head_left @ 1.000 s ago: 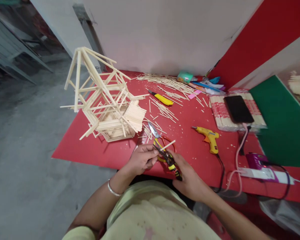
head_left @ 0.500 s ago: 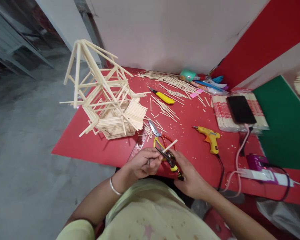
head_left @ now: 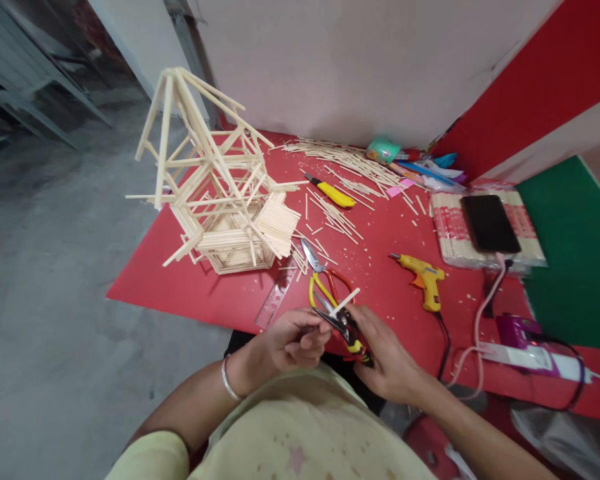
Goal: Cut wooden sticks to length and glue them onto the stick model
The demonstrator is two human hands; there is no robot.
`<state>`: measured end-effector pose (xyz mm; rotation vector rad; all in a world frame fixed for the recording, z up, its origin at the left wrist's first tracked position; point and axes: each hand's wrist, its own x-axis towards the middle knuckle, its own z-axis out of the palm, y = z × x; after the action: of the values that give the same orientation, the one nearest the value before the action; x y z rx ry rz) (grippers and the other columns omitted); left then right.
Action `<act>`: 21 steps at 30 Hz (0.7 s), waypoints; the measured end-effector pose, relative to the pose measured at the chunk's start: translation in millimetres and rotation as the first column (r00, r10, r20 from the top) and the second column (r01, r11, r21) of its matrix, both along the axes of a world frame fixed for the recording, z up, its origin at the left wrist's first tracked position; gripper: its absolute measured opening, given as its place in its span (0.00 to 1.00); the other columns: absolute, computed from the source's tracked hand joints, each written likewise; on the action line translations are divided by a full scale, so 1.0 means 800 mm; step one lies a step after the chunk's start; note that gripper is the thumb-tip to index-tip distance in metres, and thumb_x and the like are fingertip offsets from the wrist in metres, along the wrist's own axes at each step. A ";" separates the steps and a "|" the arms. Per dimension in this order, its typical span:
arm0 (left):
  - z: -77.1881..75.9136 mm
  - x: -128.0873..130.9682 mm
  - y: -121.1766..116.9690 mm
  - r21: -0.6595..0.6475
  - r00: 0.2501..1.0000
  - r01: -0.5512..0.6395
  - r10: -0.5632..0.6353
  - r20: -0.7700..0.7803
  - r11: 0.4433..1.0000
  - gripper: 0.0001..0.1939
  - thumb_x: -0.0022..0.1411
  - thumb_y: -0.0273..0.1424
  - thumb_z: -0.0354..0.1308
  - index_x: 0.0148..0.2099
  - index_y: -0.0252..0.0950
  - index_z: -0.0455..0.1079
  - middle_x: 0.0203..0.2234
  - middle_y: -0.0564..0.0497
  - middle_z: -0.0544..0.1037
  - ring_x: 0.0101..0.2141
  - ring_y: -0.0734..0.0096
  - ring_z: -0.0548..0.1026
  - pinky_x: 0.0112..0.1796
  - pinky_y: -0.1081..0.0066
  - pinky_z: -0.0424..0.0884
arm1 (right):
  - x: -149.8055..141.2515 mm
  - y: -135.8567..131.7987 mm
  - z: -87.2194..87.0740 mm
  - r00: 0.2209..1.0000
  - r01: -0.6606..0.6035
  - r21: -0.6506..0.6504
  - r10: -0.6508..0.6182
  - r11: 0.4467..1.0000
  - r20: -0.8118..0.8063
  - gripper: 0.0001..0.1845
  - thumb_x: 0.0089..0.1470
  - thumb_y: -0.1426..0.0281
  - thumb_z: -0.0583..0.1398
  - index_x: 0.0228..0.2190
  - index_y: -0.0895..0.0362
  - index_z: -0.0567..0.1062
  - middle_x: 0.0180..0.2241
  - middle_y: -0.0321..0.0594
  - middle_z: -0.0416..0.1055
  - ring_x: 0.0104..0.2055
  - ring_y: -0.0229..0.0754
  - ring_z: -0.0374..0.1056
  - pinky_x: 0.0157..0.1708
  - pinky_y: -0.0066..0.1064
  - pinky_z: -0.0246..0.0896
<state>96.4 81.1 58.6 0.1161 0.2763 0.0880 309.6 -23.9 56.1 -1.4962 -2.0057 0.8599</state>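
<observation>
My right hand [head_left: 393, 360] is wrapped round the black-and-yellow handles of a pair of pruning shears [head_left: 351, 337]. A short, pale wooden stick [head_left: 347, 300] lies across the shears' dark blades, its free end pointing up and right. My left hand [head_left: 300, 340] is closed, fingertips pinched at the stick's lower end by the blades; the fingers partly hide that end. Just beyond the hands, scissors [head_left: 314, 257] with red and yellow handles rest on the red tabletop [head_left: 165, 287]. A clear ruler [head_left: 273, 300] lies beside them, left of the shears.
A stick-built house frame [head_left: 215, 233] stands at the left. Loose sticks [head_left: 345, 160] and a yellow utility knife [head_left: 335, 193] lie behind the scissors. To the right are a yellow glue gun [head_left: 425, 277], a phone [head_left: 490, 223] on packed sticks, and a power strip [head_left: 525, 355] with cables.
The camera view has shifted slightly. Both hands and the shears sit a little lower and further right in the picture. The stick still lies at the blades.
</observation>
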 end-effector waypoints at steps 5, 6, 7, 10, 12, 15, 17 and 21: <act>0.004 -0.003 0.006 0.273 0.958 -0.177 0.229 -0.172 0.945 0.10 0.58 0.33 0.62 0.29 0.32 0.69 0.11 0.59 0.63 0.08 0.85 0.47 0.10 0.80 0.44 | -0.004 0.003 0.009 0.998 0.009 -0.152 -0.018 0.988 -0.059 0.57 0.40 0.80 0.56 0.70 0.50 0.44 0.64 0.51 0.56 0.66 0.57 0.55 0.63 0.54 0.53; 0.005 -0.004 0.008 0.338 0.936 -0.207 0.286 -0.203 0.918 0.11 0.59 0.34 0.61 0.29 0.32 0.69 0.11 0.59 0.64 0.08 0.85 0.47 0.10 0.80 0.44 | -0.004 0.003 0.011 0.996 0.006 -0.179 -0.021 0.984 -0.083 0.57 0.40 0.80 0.56 0.70 0.49 0.44 0.66 0.49 0.55 0.68 0.57 0.52 0.65 0.54 0.50; 0.006 -0.005 0.009 0.397 0.914 -0.227 0.335 -0.229 0.890 0.11 0.60 0.35 0.61 0.29 0.33 0.68 0.11 0.59 0.64 0.09 0.85 0.48 0.10 0.80 0.43 | -0.003 0.003 0.014 0.993 0.001 -0.197 -0.024 0.980 -0.114 0.57 0.40 0.80 0.55 0.70 0.49 0.44 0.68 0.47 0.53 0.69 0.56 0.50 0.66 0.53 0.47; 0.004 -0.005 0.011 0.557 0.857 -0.218 0.430 -0.283 0.801 0.13 0.62 0.38 0.61 0.30 0.33 0.69 0.11 0.59 0.64 0.10 0.85 0.49 0.11 0.80 0.42 | -0.003 -0.001 0.021 0.963 0.001 -0.273 -0.074 0.962 -0.258 0.53 0.41 0.79 0.56 0.69 0.48 0.52 0.66 0.44 0.58 0.67 0.56 0.53 0.65 0.50 0.49; 0.001 -0.004 0.010 0.661 0.840 -0.180 0.463 -0.282 0.728 0.15 0.63 0.40 0.60 0.31 0.33 0.70 0.12 0.59 0.64 0.11 0.85 0.51 0.13 0.80 0.43 | -0.005 -0.005 0.022 0.899 -0.012 -0.447 -0.186 0.895 -0.397 0.48 0.41 0.77 0.58 0.66 0.50 0.60 0.55 0.44 0.70 0.56 0.53 0.66 0.54 0.43 0.62; -0.001 -0.003 0.007 0.781 0.835 -0.147 0.499 -0.231 0.607 0.17 0.65 0.43 0.59 0.34 0.32 0.71 0.14 0.59 0.63 0.13 0.84 0.54 0.15 0.80 0.47 | -0.011 -0.011 0.013 0.646 -0.179 -0.717 -0.469 0.674 -0.602 0.45 0.38 0.76 0.61 0.61 0.52 0.66 0.38 0.37 0.72 0.36 0.42 0.68 0.35 0.31 0.63; 0.000 -0.003 0.010 0.822 0.832 -0.157 0.521 -0.188 0.547 0.18 0.66 0.44 0.58 0.36 0.33 0.71 0.15 0.60 0.63 0.14 0.84 0.55 0.16 0.80 0.49 | -0.013 -0.011 0.003 0.397 -0.344 -0.741 -0.626 0.576 -0.671 0.45 0.34 0.76 0.62 0.58 0.51 0.69 0.35 0.35 0.69 0.32 0.38 0.65 0.32 0.30 0.61; -0.003 0.009 0.034 0.924 0.721 -0.100 0.667 -0.187 0.368 0.18 0.66 0.44 0.57 0.34 0.34 0.71 0.16 0.58 0.64 0.16 0.81 0.61 0.19 0.79 0.56 | -0.013 0.001 -0.013 0.185 -0.425 -0.681 -0.679 0.597 -0.711 0.43 0.31 0.78 0.61 0.55 0.52 0.71 0.35 0.36 0.69 0.32 0.37 0.65 0.33 0.32 0.62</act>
<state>103.4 108.6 56.0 1.1682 0.8411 0.7397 299.3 -22.9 46.1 -0.8293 -0.2966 2.1206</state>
